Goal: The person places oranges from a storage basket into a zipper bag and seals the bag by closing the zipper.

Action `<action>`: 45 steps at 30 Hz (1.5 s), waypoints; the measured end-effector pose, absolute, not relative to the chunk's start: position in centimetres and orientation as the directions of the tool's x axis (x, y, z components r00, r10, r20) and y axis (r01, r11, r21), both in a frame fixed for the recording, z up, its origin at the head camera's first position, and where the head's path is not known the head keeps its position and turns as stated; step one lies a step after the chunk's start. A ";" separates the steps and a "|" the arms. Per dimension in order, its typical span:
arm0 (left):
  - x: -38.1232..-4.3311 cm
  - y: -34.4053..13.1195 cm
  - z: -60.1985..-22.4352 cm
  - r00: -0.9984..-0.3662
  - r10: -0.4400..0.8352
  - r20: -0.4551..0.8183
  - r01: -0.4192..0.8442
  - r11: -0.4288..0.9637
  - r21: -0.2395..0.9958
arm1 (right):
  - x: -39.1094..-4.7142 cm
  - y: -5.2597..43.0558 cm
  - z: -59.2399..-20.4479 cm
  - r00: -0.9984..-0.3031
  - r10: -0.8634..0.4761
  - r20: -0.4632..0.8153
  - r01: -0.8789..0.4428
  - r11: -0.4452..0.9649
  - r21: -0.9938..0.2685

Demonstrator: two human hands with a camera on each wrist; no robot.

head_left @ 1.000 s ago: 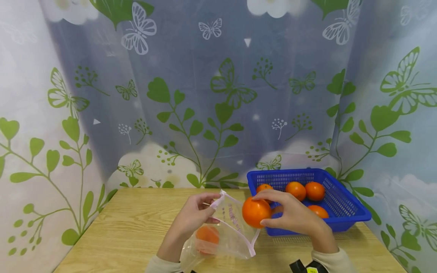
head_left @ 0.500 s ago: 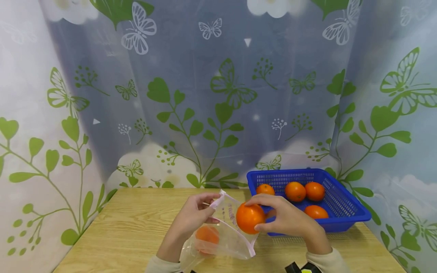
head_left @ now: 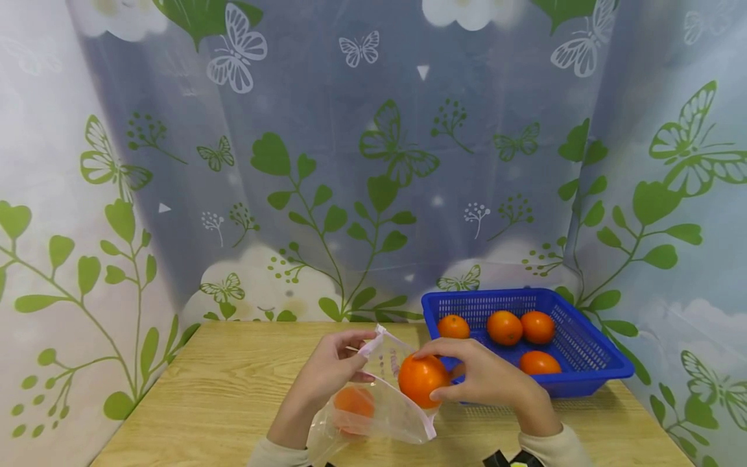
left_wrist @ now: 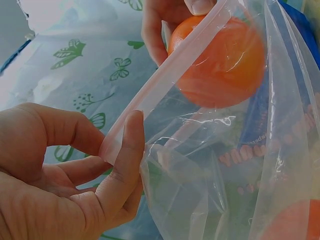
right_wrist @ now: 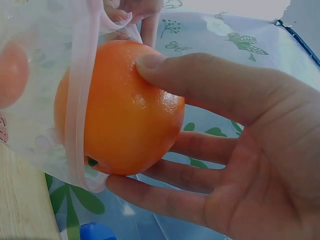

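Note:
My right hand (head_left: 481, 373) grips an orange (head_left: 423, 381) between thumb and fingers at the mouth of a clear zip bag (head_left: 391, 418). In the right wrist view that orange (right_wrist: 125, 110) is partly behind the bag's pinkish zip edge (right_wrist: 82, 100), so part of it is inside the opening. My left hand (head_left: 329, 363) pinches the zip edge at the bag's upper left corner; the left wrist view shows thumb and finger on the strip (left_wrist: 165, 75). Another orange (head_left: 354, 408) lies inside the bag, seen through the plastic.
A blue plastic basket (head_left: 583, 337) stands at the right of the wooden table (head_left: 233, 383). Several oranges, such as one at its middle (head_left: 504, 327), lie in it. A patterned curtain (head_left: 350, 162) surrounds the table at the back and sides.
My right hand has carried the orange left and slightly down, from beside the basket to the bag's mouth. The left hand and the bag have stayed in place.

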State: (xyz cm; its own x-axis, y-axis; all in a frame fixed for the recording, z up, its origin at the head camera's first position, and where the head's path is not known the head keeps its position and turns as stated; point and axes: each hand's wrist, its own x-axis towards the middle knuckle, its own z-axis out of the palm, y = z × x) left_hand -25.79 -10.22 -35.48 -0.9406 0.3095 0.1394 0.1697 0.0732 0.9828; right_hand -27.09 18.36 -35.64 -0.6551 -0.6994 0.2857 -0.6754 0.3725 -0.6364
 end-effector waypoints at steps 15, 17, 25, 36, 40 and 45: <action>-25.8 -10.3 -35.5 -0.938 0.318 0.139 0.171 0.075 0.982 | -27.2 17.7 -35.9 -0.637 -0.731 0.244 -0.658 0.351 -0.666; -25.8 -10.2 -35.5 -0.938 0.317 0.140 0.172 0.075 0.982 | -27.3 17.7 -35.9 -0.634 -0.735 0.240 -0.657 0.349 -0.669; -25.8 -10.2 -35.4 -0.939 0.314 0.136 0.168 0.076 0.983 | -27.3 17.3 -36.3 -0.639 -0.739 0.216 -0.636 0.349 -0.688; -25.7 -10.2 -35.4 -0.938 0.315 0.141 0.174 0.077 0.982 | -27.2 16.8 -36.3 -0.620 -0.755 0.216 -0.643 0.331 -0.690; -25.7 -10.2 -35.4 -0.937 0.318 0.144 0.177 0.075 0.981 | -27.3 16.6 -36.5 -0.604 -0.765 0.225 -0.654 0.314 -0.689; -25.7 -10.2 -35.4 -0.936 0.321 0.142 0.174 0.071 0.982 | -27.4 16.4 -36.6 -0.600 -0.769 0.221 -0.658 0.318 -0.682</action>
